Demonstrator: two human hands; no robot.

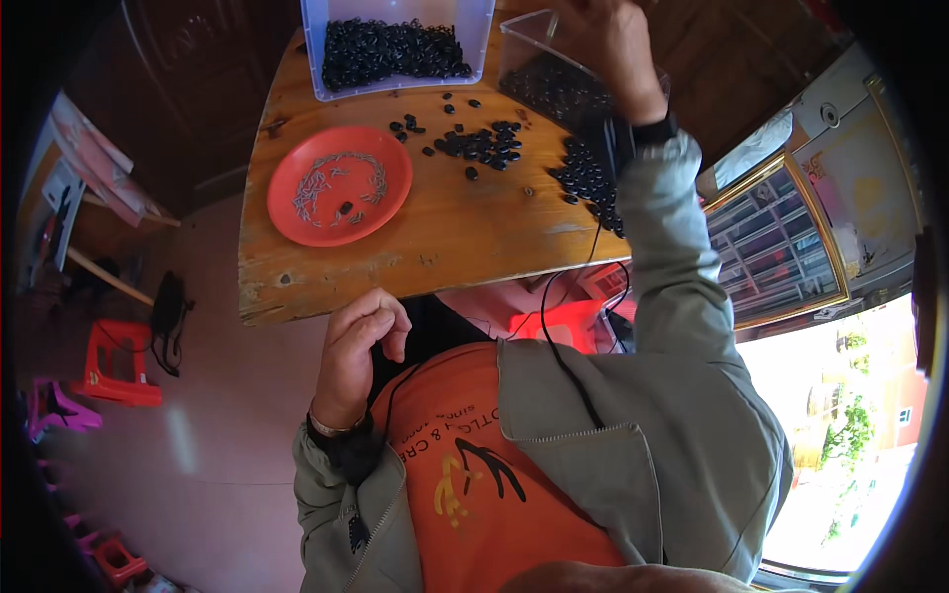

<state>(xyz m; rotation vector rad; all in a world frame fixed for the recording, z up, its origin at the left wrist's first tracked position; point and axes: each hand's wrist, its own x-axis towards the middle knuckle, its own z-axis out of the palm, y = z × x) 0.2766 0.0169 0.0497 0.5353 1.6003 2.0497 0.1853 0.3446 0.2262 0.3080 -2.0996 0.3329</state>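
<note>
My left hand [364, 334] rests by the table's front edge, fingers curled in and thumb laid over them. Whatever it holds, if anything, is hidden. Up at the far right, my right hand [625, 49] is raised over a clear plastic bin [534, 38] of small black pieces; its fingers are dark and partly cut off by the picture's edge. A red plate [285, 219] holds many small grey metal pins and a black piece [345, 209]. Loose black oval pieces [482, 146] lie beside the plate, and a denser pile [585, 184] sits under my right forearm.
A translucent white bin [314, 59] of black pieces stands at the back of the wooden table [415, 259]. A black cable [554, 346] hangs down over my jacket. Red stools [119, 364] stand left on the floor; a framed panel [776, 242] is at the right.
</note>
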